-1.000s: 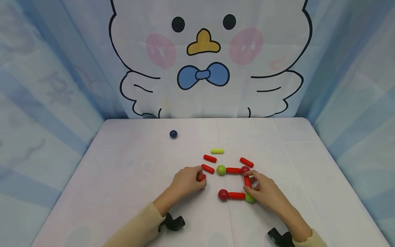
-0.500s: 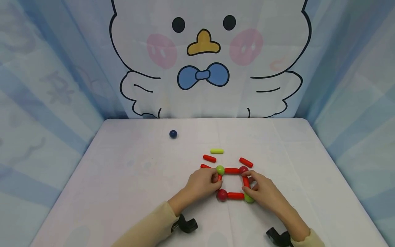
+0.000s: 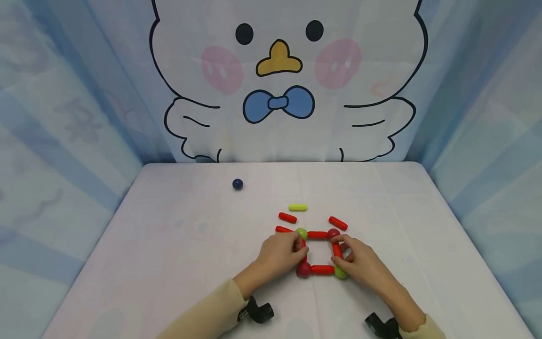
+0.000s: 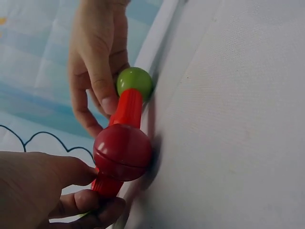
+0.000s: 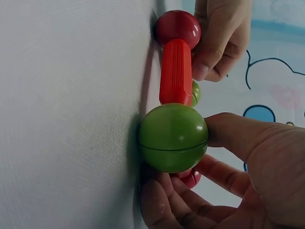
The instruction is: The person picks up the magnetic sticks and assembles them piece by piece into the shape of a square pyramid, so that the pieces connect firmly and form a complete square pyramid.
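Red magnetic rods and balls form a small square on the table. My left hand (image 3: 279, 254) pinches the left red magnetic rod (image 4: 107, 187) between thumb and fingers. That rod runs from the near red ball (image 3: 303, 270) to the far green ball (image 3: 301, 233), partly hidden by the fingers. On the other side, my right hand (image 3: 364, 261) holds the square's right edge, thumb against the near green ball (image 5: 174, 138) and a fingertip at the far red ball (image 3: 333, 234). The near red rod (image 5: 176, 71) and the far red rod (image 3: 317, 235) bridge the two sides.
Beyond the square lie a yellow-green rod (image 3: 298, 207) and loose red rods (image 3: 287, 218), with another red rod (image 3: 338, 223) to the right. A dark blue ball (image 3: 238, 184) sits farther back. A printed curtain (image 3: 279, 136) rises behind the table (image 3: 169, 235).
My left hand has moved right with a red rod and brought it to the square's left side, between the green and red balls. The right hand has stayed nearly still.
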Action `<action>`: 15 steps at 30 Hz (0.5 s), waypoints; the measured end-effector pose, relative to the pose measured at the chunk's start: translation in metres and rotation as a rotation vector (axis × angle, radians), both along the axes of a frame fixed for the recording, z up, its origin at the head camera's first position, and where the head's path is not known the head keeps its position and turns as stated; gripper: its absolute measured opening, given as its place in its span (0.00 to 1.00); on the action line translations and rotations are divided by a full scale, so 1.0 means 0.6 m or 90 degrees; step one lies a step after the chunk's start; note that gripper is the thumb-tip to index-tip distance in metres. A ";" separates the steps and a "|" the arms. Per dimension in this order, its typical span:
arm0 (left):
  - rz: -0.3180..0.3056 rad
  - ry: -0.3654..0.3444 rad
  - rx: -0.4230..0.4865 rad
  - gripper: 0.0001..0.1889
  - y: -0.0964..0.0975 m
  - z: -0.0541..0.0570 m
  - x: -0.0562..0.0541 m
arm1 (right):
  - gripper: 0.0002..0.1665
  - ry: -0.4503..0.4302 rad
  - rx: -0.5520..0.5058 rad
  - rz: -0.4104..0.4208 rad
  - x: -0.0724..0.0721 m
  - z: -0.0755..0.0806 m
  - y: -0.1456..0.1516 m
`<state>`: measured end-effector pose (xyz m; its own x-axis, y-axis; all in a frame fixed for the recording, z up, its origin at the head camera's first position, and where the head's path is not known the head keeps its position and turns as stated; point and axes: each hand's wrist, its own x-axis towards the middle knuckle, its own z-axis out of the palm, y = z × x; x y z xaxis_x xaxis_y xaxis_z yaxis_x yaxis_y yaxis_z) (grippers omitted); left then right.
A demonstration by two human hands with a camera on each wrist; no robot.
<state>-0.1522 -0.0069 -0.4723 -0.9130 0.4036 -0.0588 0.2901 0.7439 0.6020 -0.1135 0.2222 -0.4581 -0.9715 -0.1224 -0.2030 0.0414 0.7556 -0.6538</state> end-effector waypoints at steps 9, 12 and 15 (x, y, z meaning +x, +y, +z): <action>-0.029 0.099 -0.035 0.07 -0.017 0.012 -0.023 | 0.29 -0.009 0.011 0.008 -0.002 0.004 0.001; -0.058 0.112 -0.073 0.16 -0.025 0.009 -0.032 | 0.29 -0.010 0.014 0.004 -0.002 0.003 0.002; -0.082 0.109 -0.095 0.17 -0.032 0.002 -0.037 | 0.29 -0.015 0.008 0.003 -0.002 0.004 0.002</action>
